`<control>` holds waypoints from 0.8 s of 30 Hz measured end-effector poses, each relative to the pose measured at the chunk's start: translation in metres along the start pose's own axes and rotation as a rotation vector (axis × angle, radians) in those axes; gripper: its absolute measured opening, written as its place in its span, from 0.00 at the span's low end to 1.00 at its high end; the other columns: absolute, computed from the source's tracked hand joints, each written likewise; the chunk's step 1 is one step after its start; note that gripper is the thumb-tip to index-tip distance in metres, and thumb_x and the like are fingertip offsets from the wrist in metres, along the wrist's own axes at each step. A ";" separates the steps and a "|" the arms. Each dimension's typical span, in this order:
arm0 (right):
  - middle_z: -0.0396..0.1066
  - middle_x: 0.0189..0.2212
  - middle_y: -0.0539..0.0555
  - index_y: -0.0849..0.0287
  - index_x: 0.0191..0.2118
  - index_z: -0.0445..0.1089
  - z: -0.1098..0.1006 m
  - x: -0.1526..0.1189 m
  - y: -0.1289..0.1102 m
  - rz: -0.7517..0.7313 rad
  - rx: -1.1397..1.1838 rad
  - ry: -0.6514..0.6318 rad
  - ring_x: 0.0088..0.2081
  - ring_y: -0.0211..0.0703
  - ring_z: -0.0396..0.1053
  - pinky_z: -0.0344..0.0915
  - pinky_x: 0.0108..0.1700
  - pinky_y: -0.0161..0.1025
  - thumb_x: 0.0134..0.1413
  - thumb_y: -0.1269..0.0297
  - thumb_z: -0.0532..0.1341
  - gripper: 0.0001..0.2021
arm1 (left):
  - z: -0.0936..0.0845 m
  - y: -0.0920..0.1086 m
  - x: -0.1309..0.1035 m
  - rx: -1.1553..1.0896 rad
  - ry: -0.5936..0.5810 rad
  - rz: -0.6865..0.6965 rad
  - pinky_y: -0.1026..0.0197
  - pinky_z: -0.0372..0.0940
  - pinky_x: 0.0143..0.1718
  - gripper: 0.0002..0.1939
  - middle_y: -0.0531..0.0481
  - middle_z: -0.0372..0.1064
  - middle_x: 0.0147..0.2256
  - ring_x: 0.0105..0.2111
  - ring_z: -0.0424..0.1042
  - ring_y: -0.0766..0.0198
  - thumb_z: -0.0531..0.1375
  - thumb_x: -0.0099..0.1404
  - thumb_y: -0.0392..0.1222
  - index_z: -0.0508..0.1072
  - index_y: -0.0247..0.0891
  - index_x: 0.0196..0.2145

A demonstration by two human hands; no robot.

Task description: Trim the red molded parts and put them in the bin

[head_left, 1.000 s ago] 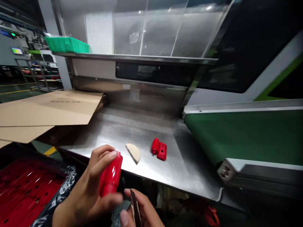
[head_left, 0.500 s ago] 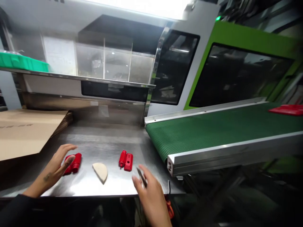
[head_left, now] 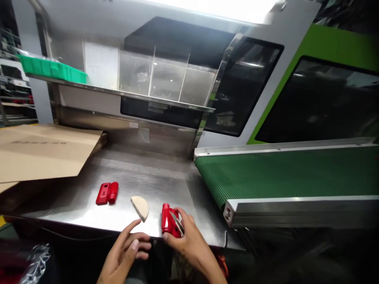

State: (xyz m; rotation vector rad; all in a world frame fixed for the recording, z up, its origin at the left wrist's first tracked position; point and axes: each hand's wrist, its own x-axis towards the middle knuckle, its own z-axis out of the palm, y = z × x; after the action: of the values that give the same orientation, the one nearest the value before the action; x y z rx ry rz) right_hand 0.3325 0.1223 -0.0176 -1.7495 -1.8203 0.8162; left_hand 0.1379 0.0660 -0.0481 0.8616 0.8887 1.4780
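Red part (head_left: 168, 225) at bench (head_left: 142, 173) front edge, pinched with blade (head_left: 177, 221) in right hand (head_left: 186, 240); left hand (head_left: 126, 252) spread, empty; steady part before trimming

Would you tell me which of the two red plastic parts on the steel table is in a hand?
The red part at the table's front edge: the right hand grips it. The other red part lies untouched, farther left.

Green conveyor belt (head_left: 296, 173), flat cardboard (head_left: 41, 152), green tray (head_left: 51, 68) on the shelf
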 end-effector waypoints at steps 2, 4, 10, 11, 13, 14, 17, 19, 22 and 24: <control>0.64 0.46 0.55 0.55 0.57 0.53 0.020 -0.032 -0.001 -0.005 0.225 -0.005 0.43 0.42 0.69 0.66 0.47 0.39 0.47 0.49 0.59 0.32 | 0.011 -0.015 -0.011 -0.179 -0.020 -0.087 0.51 0.70 0.45 0.28 0.36 0.72 0.50 0.49 0.72 0.45 0.63 0.60 0.54 0.67 0.42 0.56; 0.66 0.42 0.55 0.56 0.52 0.58 0.041 -0.058 -0.004 -0.004 0.458 0.073 0.38 0.42 0.69 0.68 0.40 0.37 0.47 0.47 0.60 0.29 | 0.025 -0.024 -0.024 -0.314 -0.073 -0.111 0.51 0.67 0.51 0.29 0.38 0.67 0.56 0.55 0.67 0.44 0.67 0.57 0.52 0.69 0.45 0.55; 0.61 0.33 0.48 0.56 0.46 0.69 0.042 -0.097 -0.019 0.024 0.743 0.124 0.21 0.25 0.53 0.51 0.22 0.29 0.46 0.48 0.66 0.23 | 0.036 -0.009 -0.037 -0.408 0.000 -0.197 0.55 0.68 0.49 0.28 0.39 0.71 0.52 0.52 0.69 0.46 0.68 0.56 0.41 0.69 0.42 0.54; 0.59 0.33 0.47 0.54 0.48 0.68 0.032 -0.098 -0.020 0.048 0.752 0.125 0.21 0.24 0.50 0.48 0.22 0.29 0.47 0.47 0.65 0.24 | 0.032 -0.002 -0.037 -0.420 0.004 -0.226 0.56 0.68 0.48 0.28 0.39 0.72 0.50 0.50 0.71 0.47 0.68 0.56 0.40 0.69 0.41 0.55; 0.59 0.35 0.47 0.49 0.55 0.63 0.012 -0.097 -0.022 0.078 0.712 0.118 0.22 0.23 0.50 0.49 0.24 0.29 0.50 0.47 0.64 0.28 | 0.021 0.014 -0.035 -0.415 -0.025 -0.311 0.57 0.70 0.44 0.27 0.40 0.75 0.45 0.44 0.74 0.49 0.67 0.56 0.40 0.69 0.39 0.54; 0.60 0.37 0.47 0.48 0.57 0.61 0.003 -0.095 -0.023 0.064 0.678 0.065 0.24 0.25 0.53 0.52 0.27 0.29 0.52 0.47 0.63 0.28 | 0.015 0.023 -0.034 -0.400 -0.043 -0.350 0.57 0.71 0.42 0.27 0.41 0.76 0.43 0.41 0.75 0.50 0.66 0.57 0.40 0.69 0.39 0.54; 0.66 0.35 0.49 0.53 0.50 0.68 -0.004 -0.089 -0.031 -0.050 0.632 -0.221 0.31 0.31 0.60 0.58 0.35 0.32 0.52 0.48 0.63 0.23 | -0.004 0.040 -0.026 -0.329 -0.054 -0.428 0.59 0.71 0.39 0.27 0.42 0.76 0.41 0.38 0.75 0.54 0.64 0.59 0.44 0.68 0.40 0.57; 0.68 0.30 0.50 0.58 0.44 0.71 0.009 -0.085 -0.039 -0.092 0.661 -0.272 0.31 0.35 0.61 0.59 0.35 0.33 0.52 0.46 0.62 0.21 | -0.013 0.042 -0.018 -0.347 -0.013 -0.451 0.62 0.71 0.41 0.28 0.44 0.75 0.44 0.41 0.74 0.57 0.62 0.62 0.45 0.65 0.44 0.59; 0.70 0.32 0.53 0.59 0.44 0.71 0.045 -0.084 -0.053 -0.062 0.647 -0.015 0.31 0.38 0.64 0.61 0.34 0.34 0.52 0.44 0.60 0.23 | -0.021 0.034 -0.013 -0.560 0.033 -0.455 0.59 0.69 0.46 0.28 0.46 0.71 0.52 0.49 0.71 0.57 0.59 0.65 0.52 0.62 0.50 0.61; 0.71 0.35 0.54 0.57 0.44 0.70 0.068 -0.087 -0.059 -0.070 0.598 0.095 0.32 0.38 0.65 0.62 0.35 0.34 0.49 0.43 0.60 0.23 | -0.021 0.027 -0.015 -0.723 0.058 -0.440 0.52 0.68 0.49 0.26 0.45 0.69 0.55 0.53 0.69 0.53 0.57 0.66 0.54 0.62 0.52 0.60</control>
State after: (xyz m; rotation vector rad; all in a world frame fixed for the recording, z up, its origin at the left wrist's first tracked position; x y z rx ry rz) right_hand 0.2483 0.0296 -0.0185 -1.3052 -1.3727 1.0891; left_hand 0.1082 0.0477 -0.0338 0.0775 0.4738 1.2903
